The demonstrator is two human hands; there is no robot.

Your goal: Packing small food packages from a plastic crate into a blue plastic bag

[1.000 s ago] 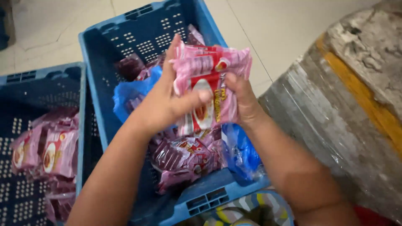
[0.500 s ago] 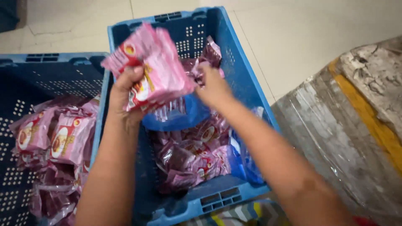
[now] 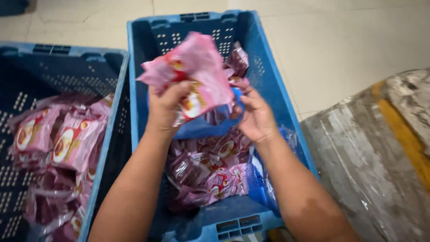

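My left hand [image 3: 165, 104] grips a bunch of pink snack packets [image 3: 197, 71], held up over the middle blue crate [image 3: 273, 67]. My right hand [image 3: 256, 117] is just to the right of the bunch, fingers curled on a dark pink packet [image 3: 236, 62] and the edge of a blue plastic bag [image 3: 201, 127]. Below both hands, more pink and maroon packets [image 3: 210, 170] lie loose on the crate's bottom.
A second, darker blue crate [image 3: 67, 67] stands to the left, with pink packets [image 3: 67, 143] piled in it. At the right is a big bundle wrapped in clear film [image 3: 376, 157] with a yellow stripe. Pale floor tiles [image 3: 349, 40] lie beyond.
My left hand carried the bunch of packets to the left, then back toward the crate's middle. My right hand let go of the bunch and dropped to the packets and blue bag below.
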